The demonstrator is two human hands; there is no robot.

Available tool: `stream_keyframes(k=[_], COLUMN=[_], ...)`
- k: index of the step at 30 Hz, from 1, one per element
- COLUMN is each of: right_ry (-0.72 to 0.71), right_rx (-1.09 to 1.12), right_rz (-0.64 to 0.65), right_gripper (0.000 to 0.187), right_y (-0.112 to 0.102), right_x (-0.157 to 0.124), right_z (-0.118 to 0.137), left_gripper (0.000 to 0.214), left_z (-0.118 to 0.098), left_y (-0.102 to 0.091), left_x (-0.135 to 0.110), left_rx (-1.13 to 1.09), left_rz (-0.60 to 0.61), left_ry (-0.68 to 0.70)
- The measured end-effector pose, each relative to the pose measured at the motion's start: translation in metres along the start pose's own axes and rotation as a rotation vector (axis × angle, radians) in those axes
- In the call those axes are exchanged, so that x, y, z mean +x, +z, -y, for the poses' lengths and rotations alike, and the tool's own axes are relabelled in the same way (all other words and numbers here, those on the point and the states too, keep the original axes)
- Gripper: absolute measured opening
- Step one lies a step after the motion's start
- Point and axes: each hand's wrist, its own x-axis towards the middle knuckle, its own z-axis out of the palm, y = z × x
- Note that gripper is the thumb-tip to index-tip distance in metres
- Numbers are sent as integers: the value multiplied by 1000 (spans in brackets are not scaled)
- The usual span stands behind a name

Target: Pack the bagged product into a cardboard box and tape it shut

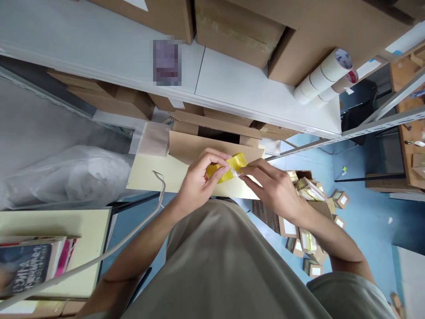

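Observation:
A small glossy yellow packet (237, 160) is held in front of my body, above the pale yellow table (172, 175). My left hand (202, 175) grips its left part between thumb and fingers. From the right, my right hand (272, 184) pinches at a small whitish piece (234, 171) along the packet's edge; whether that piece is part of the packet I cannot tell. Just beyond both hands stands an open cardboard box (192, 144), flaps up, its inside dark.
A white shelf (232, 88) crosses ahead, carrying large cartons (239, 35) and white tape rolls (325, 73). Small boxes (312, 221) are piled on the blue floor at right. At left are a plastic-wrapped bundle (76, 177), a grey cable (133, 232) and books (29, 266).

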Motion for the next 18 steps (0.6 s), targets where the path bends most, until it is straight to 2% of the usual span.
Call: stream_keyframes(k=[7,10,13,18], right_ry=[-103,-32,62,211], right_rx=[-163,-132,4,256], right_rz=[87,122,149,61], right_gripper=[23,21,19,16], right_y=[-6,-5,-8,-17], right_x=[3,6,10,12], right_z=[-4,0,3,8], left_gripper=[12,10,11,11], left_z=[-4,-4,-3,-1], left_y=[1,3,6,12], left_x=[1,1,1,0], left_rx=[55,145,204,181], left_rz=[32,19,0,-50], left_ry=[52,87,112,108])
